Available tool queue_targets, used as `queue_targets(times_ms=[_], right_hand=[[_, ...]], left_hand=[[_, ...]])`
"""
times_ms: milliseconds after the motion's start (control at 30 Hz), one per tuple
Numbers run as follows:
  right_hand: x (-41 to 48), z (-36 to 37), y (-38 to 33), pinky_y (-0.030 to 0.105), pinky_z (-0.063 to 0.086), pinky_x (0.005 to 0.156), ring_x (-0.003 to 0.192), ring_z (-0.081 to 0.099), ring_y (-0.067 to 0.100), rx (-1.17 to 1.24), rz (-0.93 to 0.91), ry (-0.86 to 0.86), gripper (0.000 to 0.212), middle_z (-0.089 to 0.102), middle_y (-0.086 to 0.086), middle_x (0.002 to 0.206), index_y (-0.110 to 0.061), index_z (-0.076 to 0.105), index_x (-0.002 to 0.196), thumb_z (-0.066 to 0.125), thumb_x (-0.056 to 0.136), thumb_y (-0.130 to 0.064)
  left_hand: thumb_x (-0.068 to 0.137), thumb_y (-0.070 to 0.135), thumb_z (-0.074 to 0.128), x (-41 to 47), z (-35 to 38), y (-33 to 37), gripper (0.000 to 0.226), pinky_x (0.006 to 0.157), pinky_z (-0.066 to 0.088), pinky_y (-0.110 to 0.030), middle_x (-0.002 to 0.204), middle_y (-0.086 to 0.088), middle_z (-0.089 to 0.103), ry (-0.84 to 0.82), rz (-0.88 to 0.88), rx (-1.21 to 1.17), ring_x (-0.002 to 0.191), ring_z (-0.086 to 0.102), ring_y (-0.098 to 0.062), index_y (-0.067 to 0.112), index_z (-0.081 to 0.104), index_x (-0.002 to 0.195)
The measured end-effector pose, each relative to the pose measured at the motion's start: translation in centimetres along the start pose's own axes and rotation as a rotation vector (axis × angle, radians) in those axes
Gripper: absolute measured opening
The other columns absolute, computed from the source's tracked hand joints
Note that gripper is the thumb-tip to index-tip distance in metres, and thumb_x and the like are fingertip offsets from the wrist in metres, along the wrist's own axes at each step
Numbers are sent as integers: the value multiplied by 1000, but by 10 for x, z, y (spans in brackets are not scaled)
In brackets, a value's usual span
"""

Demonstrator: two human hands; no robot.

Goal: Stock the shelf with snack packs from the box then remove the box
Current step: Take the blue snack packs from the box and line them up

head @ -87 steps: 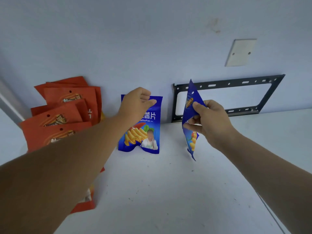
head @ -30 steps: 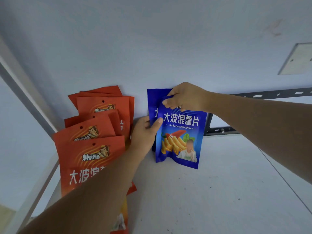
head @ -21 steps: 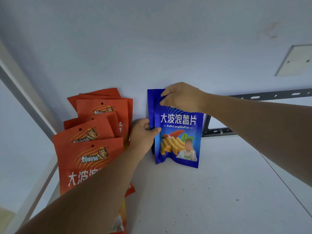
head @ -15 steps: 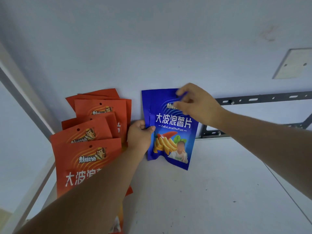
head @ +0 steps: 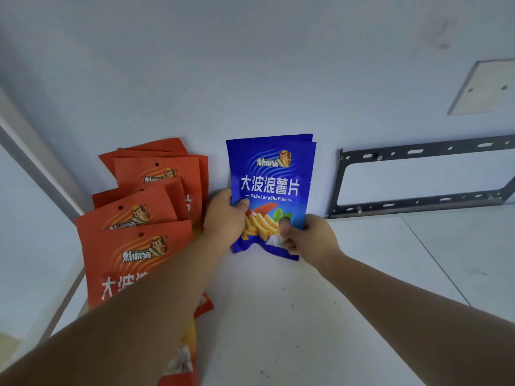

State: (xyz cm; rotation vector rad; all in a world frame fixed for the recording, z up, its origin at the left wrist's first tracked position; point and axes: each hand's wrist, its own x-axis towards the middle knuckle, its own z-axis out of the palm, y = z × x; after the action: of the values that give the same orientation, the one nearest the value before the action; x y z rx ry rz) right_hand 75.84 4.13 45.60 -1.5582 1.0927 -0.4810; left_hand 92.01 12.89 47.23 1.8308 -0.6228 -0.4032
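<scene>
A blue snack pack (head: 271, 188) stands upright against the back wall on the white shelf (head: 278, 316), with a second blue pack just behind it showing at the top edge. My left hand (head: 224, 215) grips its left edge at mid height. My right hand (head: 308, 238) pinches its lower right corner. Left of them, several orange snack packs (head: 139, 215) lean in an overlapping row against the wall. The box is out of view.
A black metal wall bracket (head: 418, 179) is fixed to the wall at the right, just above the shelf. A white cover plate (head: 482, 87) sits higher on the wall. A grey frame post (head: 33, 168) borders the shelf at the left.
My right hand has dropped from the top of the front blue pack to its lower right corner. The pack now stands straighter against the wall. My left hand stays on its left edge.
</scene>
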Motion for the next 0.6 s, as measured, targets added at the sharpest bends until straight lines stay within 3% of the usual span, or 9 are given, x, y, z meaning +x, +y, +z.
queue_targets(times_ms=[200, 467, 600], right_hand=[[11, -12, 4, 48, 64, 73, 74, 71, 21, 65, -62, 117, 26, 74, 4, 86, -10, 64, 93, 76, 87, -32], [12, -19, 7, 42, 64, 73, 76, 71, 18, 62, -43, 132, 25, 73, 5, 91, -16, 61, 101, 74, 91, -35], [8, -19, 11, 38, 65, 70, 91, 72, 18, 29, -50, 130, 54, 71, -2, 110, -19, 58, 120, 75, 83, -55]], left_hand=[[99, 25, 60, -10, -1, 4, 33, 59, 40, -11, 126, -2, 64, -15, 22, 134, 112, 63, -17, 14, 56, 130], [100, 28, 57, -22, -4, 1, 24, 56, 42, -16, 122, -4, 63, -60, -29, 210, 105, 64, -18, 13, 53, 118], [99, 27, 59, -28, -5, 1, 25, 57, 46, -15, 126, -2, 63, -93, -1, 169, 110, 64, -21, 15, 53, 120]])
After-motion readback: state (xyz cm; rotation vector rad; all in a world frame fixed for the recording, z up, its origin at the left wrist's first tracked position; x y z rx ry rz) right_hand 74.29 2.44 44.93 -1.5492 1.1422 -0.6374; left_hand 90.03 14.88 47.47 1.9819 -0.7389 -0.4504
